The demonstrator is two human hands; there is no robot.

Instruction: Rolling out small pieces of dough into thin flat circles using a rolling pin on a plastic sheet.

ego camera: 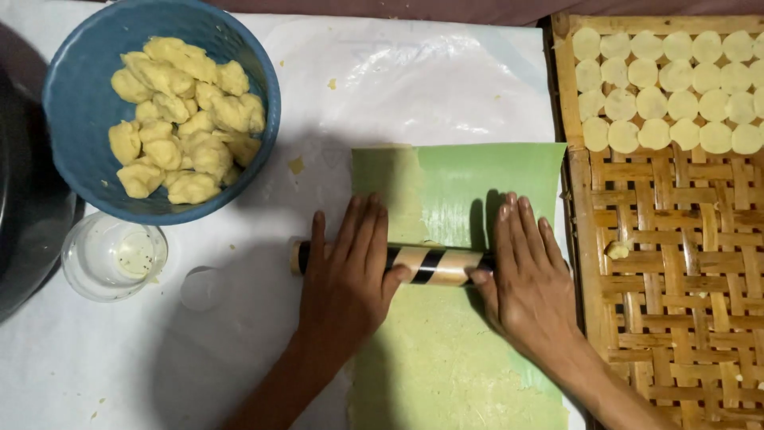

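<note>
- Green sheet (454,191) lies on the white-covered table (239,350) beside the woven tray (668,302), dough pressed thin under it.
- Striped rolling pin (430,264) crosses it; rolling looks midway, and even pressure seems needed.
- Left hand (346,279) and right hand (529,279) press flat-palmed, fingers extended, not clasping.

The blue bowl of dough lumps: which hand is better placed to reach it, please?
Probably the left hand: it rests on the rolling pin end nearest the blue bowl; the right hand lies beside the woven tray.

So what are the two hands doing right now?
Left hand: open, flat, palm pressing on the rolling pin.
Right hand: open, flat, pressing on the pin's other end.
</note>
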